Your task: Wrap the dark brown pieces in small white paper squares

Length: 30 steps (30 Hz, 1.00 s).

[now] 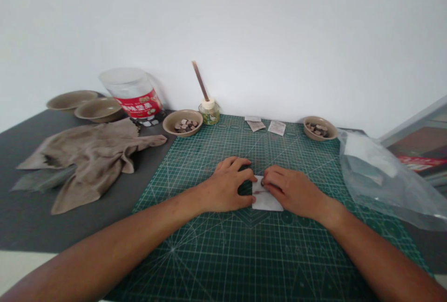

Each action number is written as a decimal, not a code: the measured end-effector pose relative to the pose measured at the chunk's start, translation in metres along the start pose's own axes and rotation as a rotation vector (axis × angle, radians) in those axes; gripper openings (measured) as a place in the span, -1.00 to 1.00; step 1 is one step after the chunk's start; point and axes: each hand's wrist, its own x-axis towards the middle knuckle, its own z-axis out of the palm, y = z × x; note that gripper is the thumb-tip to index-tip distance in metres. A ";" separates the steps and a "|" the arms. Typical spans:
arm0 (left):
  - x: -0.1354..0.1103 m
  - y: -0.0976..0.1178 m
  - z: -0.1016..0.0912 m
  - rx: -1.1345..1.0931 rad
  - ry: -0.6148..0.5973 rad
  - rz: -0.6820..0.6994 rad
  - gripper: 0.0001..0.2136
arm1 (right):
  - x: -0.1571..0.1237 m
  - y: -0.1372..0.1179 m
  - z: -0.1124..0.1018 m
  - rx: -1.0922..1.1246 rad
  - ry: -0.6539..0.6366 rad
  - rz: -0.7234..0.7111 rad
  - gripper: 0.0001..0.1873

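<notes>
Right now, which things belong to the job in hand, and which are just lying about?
Seemingly in use:
Left hand and right hand, both at a white packet
Green mat beneath
Perhaps the bowls of pieces

Seemingly lying about:
Brown cloth
Jar
Bottle with sticks
Perhaps the clear bag

The bare right hand [293, 194] hides part of the flat white paper packet [267, 203]; the tiny dark object [262, 182] at its fingertips is too small to identify. Picture edges crop the clear plastic bag [391, 181], green gridded cutting mat [244, 260] and bare forearms [150, 222].
</notes>
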 end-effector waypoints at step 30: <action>0.000 0.001 0.000 0.006 -0.012 -0.009 -0.59 | 0.001 -0.001 -0.005 0.035 -0.044 -0.014 -0.84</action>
